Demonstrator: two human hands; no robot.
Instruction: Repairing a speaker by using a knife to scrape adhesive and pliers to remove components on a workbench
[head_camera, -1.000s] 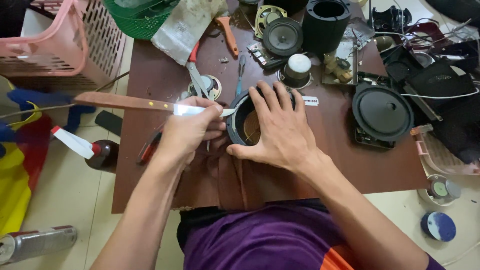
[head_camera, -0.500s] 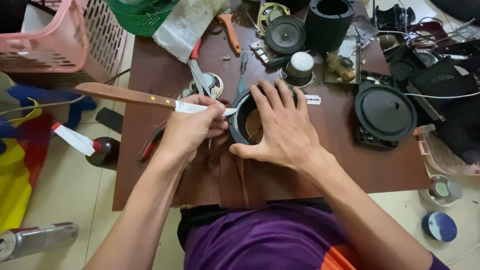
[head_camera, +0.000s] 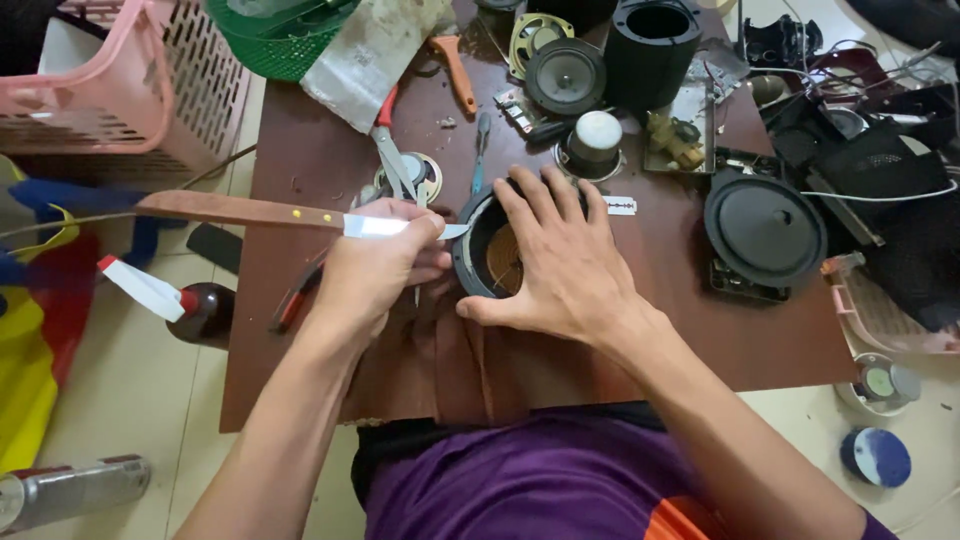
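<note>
Round speaker part (head_camera: 492, 262) on brown table (head_camera: 300, 150), under right hand (head_camera: 560, 265), fingers spread flat over it. Left hand (head_camera: 375, 265) closed on wood-handled knife (head_camera: 300, 215), blade tip at black rim. Coppery core visible inside.

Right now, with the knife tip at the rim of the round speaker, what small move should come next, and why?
Probably ease the knife tip a little further along the speaker rim. The left hand pinches the blade close to the tip, and the right hand lies flat over the speaker to steady it.
</note>
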